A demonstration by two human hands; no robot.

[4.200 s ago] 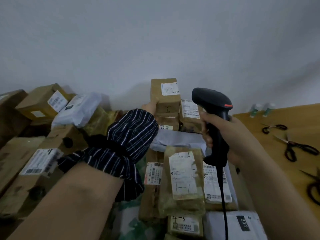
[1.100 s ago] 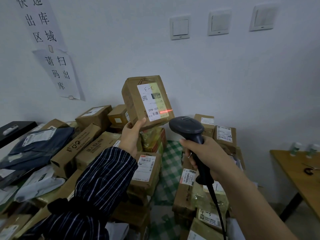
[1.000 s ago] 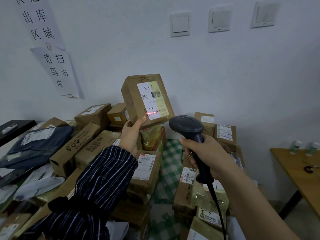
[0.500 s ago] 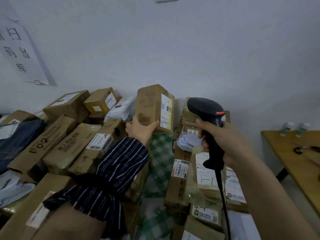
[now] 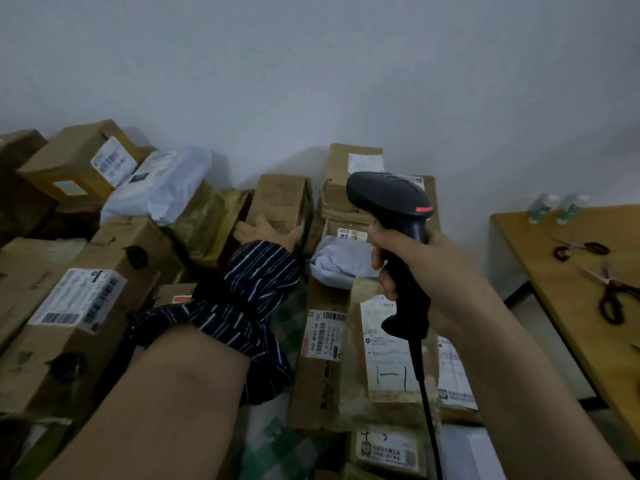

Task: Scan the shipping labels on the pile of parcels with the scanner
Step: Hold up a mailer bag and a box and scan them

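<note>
While the right hand (image 5: 419, 271) is clenching round the black handle of the scanner (image 5: 391, 202) and holding it upright in the air, the left hand (image 5: 268, 232) is reaching far forward and lying against the lower face of a brown box (image 5: 280, 197). Its fingers are splaying out, relaxed rather than curled. The thumb is pointing toward the box's right edge and the outermost finger is stretching past the left edge. Whether any fingertip is hooking under the box cannot be told.

That box is standing on end at the back of the pile of parcels (image 5: 104, 271), close to the wall, with a plain printed side facing the camera. A dark striped sleeve (image 5: 249, 299) is bunching behind the left wrist, and the bare forearm is running back toward the camera.

Above the right fist the scanner's head is tipping forward and leftward, showing a red strip on its side. A black cable (image 5: 427, 410) is hanging from the butt of the handle.

Directly beneath the right hand a parcel is lying flat, showing a white label (image 5: 391, 341) with handwritten strokes. Between the two forearms a long carton is showing a barcode label (image 5: 322, 336). Left of the left hand a white mailer bag (image 5: 162, 185) is slumping over the boxes.

Right of the right arm a wooden worktop (image 5: 561, 306) is carrying scissors (image 5: 613, 296), with two small bottles (image 5: 554, 206) at its far end.
</note>
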